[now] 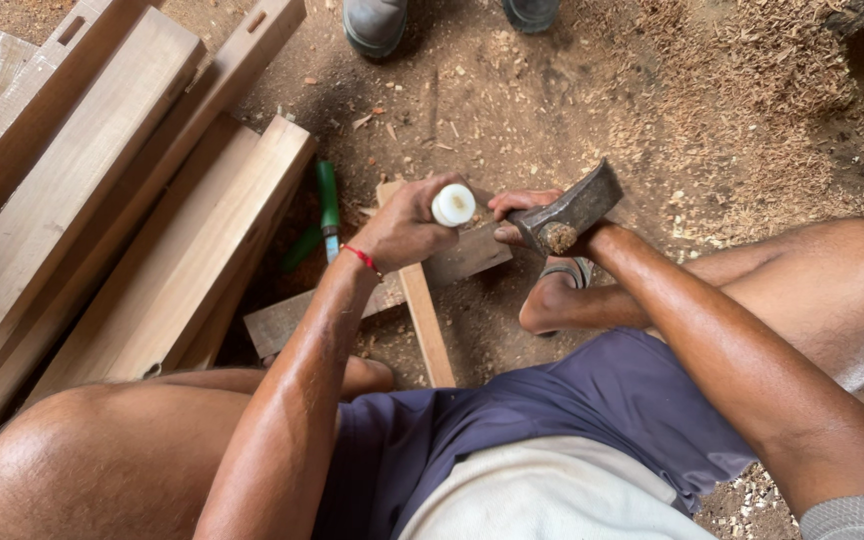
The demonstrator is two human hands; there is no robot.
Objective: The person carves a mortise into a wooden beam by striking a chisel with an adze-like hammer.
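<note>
From the head camera, the person sits low on a sawdust-strewn floor with knees spread, and both hands meet over a narrow wooden strip [424, 320] that runs from between the legs out across a flat plank [372, 295] lying crosswise beneath it. The left hand [404, 228] is closed around a chisel whose round white handle end [453, 204] sticks up out of the fist, directly above the far end of the strip; the blade below is hidden by the hand. A red thread band [362, 258] circles that wrist. The right hand [522, 210] is wrapped tight around a hammer just under its dark metal head [567, 212], which sits just right of the white handle end, close beside it but not touching. Left of the strip, a green-handled tool [328, 205] lies on the ground next to a stack of long planed boards [102, 220]. A bare foot in a sandal [557, 295] rests right of the strip. Beyond it, at the top edge, stand another person's shoes [377, 25].
</note>
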